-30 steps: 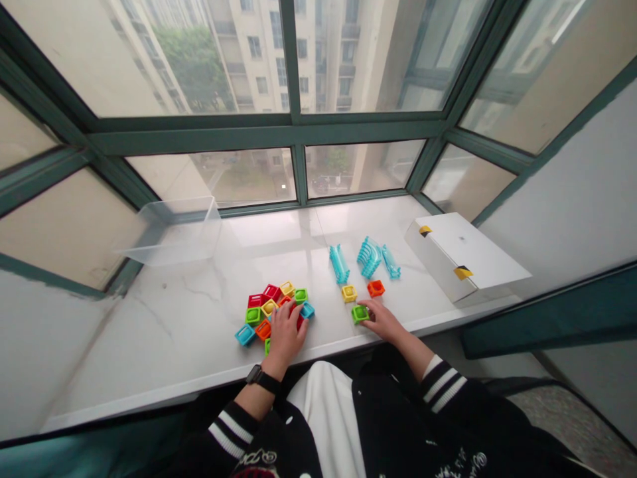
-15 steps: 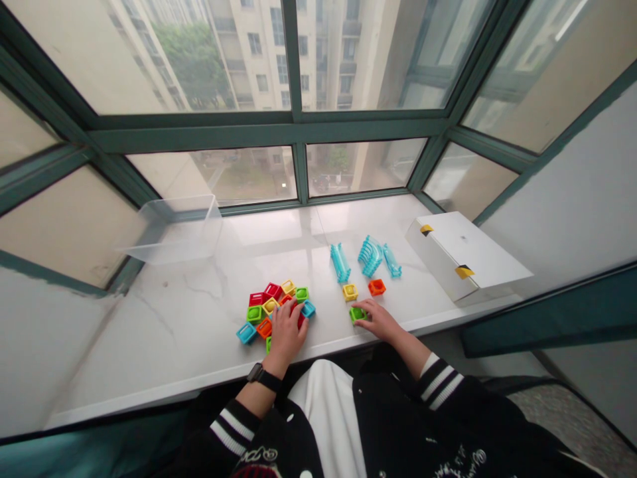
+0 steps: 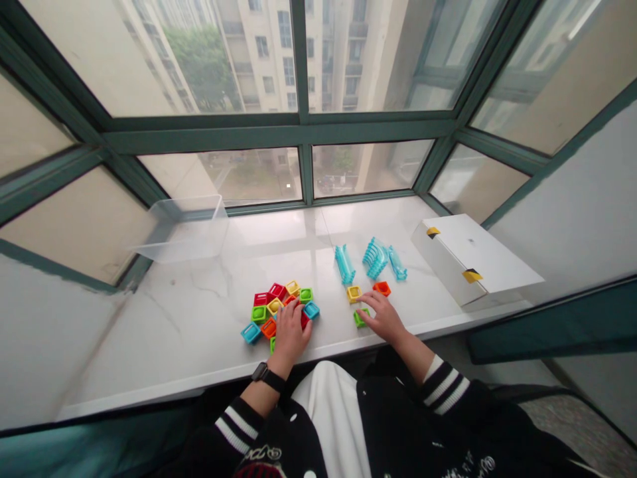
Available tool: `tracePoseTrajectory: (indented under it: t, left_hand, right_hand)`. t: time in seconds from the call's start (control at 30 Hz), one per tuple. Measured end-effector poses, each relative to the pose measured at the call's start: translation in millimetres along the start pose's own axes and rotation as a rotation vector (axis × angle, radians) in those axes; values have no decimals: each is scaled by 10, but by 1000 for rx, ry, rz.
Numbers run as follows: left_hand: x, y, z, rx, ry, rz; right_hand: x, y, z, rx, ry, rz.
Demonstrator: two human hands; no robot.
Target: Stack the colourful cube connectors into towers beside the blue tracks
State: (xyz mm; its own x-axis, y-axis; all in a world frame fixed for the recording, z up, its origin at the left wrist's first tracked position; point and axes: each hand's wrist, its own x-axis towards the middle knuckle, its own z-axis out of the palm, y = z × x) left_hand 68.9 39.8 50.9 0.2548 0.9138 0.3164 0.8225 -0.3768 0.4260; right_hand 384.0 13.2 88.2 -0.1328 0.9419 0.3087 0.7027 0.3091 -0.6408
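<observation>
Resting R hand (image 3: 385,320) near sill (image 3: 199,312) front edge, fingers spread, gripping nothing; green block (image 3: 361,317) touching thumb side, just left; orange block (image 3: 382,288) just beyond fingertips. L hand (image 3: 289,332) flat on block pile (image 3: 271,307), fingers loosely together. Clear tub (image 3: 184,247) back-left corner; white box (image 3: 468,255) right edge, shut.

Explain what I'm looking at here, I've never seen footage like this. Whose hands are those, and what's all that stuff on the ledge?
There is no machine. A person wears a camera on the head, so the single view looks down at their own hands at a marble window sill. The left hand rests, fingers spread, on a pile of coloured blocks. The right hand touches a green block, near a yellow block and an orange block. Behind lie blue ribbed pieces, with a white box to the right and a clear tub to the left. Nothing is lifted.
</observation>
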Motion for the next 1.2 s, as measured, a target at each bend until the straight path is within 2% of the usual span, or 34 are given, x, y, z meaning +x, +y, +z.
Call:
tracePoseTrajectory:
  t: [0.1,0.2,0.33,0.47,0.6,1.03,1.2]
  left_hand:
    - [3,-1,-21,-1,-5,-1]
    - [0,-26,-34,-18,-14,15]
    - [-7,-50,-51,-39,-20,26]
    - [-10,-25,-92,-58,-52,30]
    - [-10,17,-135,-75,-86,14]
    - [-16,67,-192,-49,-90,22]
    - [-18,54,-160,-21,-96,32]
  right_hand:
    - [138,-208,142,11,-57,-104]
    - [281,-391,373,20,-187,-169]
    - [450,-550,690,-18,-335,-197]
    - [543,-604,885,-84,-420,-188]
    - [568,-611,939,-146,-443,-170]
    - [657,-750,989,-359,-484,-91]
    - [609,-703,947,-340,-502,-36]
